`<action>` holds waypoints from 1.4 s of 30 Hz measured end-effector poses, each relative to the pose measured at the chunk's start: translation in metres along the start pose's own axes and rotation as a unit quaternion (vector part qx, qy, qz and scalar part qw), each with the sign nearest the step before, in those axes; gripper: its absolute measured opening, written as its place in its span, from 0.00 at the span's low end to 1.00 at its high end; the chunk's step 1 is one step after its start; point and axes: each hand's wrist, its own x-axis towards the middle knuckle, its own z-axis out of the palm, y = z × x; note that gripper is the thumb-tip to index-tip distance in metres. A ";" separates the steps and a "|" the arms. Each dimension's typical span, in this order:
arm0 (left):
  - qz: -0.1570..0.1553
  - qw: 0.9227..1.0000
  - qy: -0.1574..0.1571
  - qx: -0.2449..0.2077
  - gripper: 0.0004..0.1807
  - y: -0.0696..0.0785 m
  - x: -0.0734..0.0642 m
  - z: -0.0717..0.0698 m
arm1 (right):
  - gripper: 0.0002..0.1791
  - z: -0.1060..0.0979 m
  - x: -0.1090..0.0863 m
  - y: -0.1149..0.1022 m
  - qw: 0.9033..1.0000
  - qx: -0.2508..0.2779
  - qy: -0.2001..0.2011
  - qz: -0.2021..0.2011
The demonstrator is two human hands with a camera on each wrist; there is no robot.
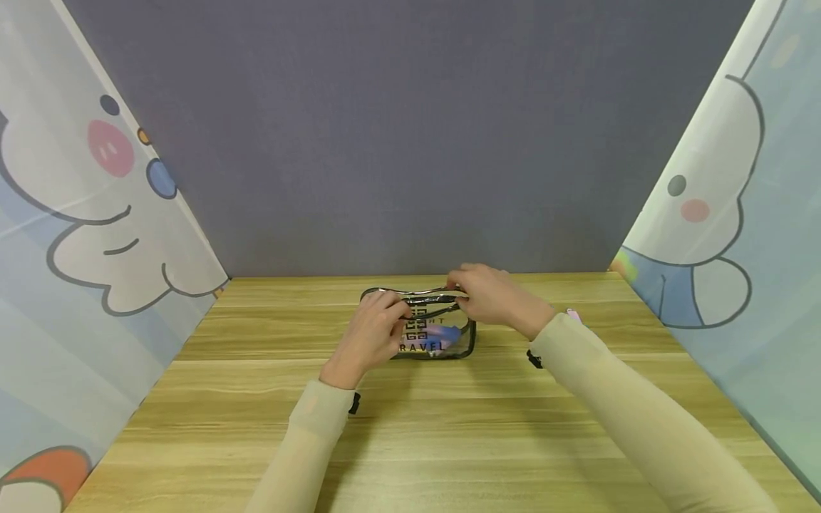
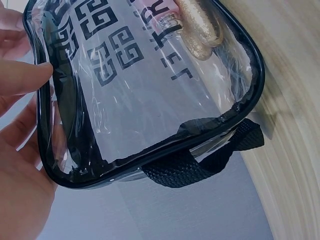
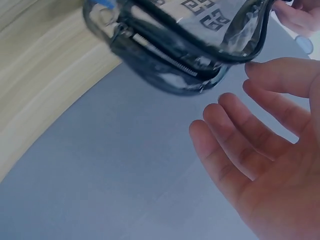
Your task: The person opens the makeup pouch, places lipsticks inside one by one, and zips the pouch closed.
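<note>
A clear travel pouch (image 1: 458, 345) with black piping, a black maze-like logo and the letters "RAVEL" stands upright on the table. Blue and pink things show through its front. Through the plastic, the left wrist view shows shiny gold lumps (image 2: 200, 30) inside. My left hand (image 1: 375, 331) pinches the top edge at its left, thumb over the near side. At the top right corner is my right hand (image 1: 490, 296). Its thumb touches the edge, while the other fingers (image 3: 235, 135) spread loosely behind. A zipper (image 3: 165, 55) runs along the pouch's side in the right wrist view.
The pouch rests on a wood-grain table (image 1: 410, 442), near its far edge. Behind rises a grey panel (image 1: 410, 142), with cartoon-printed sheets (image 1: 83, 178) on both sides. A black webbing loop (image 2: 185, 170) sticks out from the pouch's end. Something small and pink (image 1: 573, 313) shows beside the right sleeve.
</note>
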 end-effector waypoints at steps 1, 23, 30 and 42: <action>0.000 1.000 0.000 0.001 0.10 0.000 0.000 0.000 | 0.15 0.000 -0.002 0.002 1.000 0.000 0.003 0.002; 0.001 1.000 0.002 0.005 0.11 -0.001 0.000 -0.001 | 0.14 0.011 -0.035 0.073 0.998 0.006 0.022 0.066; -0.003 1.000 -0.003 0.005 0.10 -0.001 0.000 0.000 | 0.15 0.019 -0.040 0.097 0.995 0.023 0.022 0.095; -0.001 1.000 -0.001 0.004 0.10 -0.001 -0.001 0.001 | 0.16 0.028 -0.060 0.130 0.991 0.010 0.017 0.130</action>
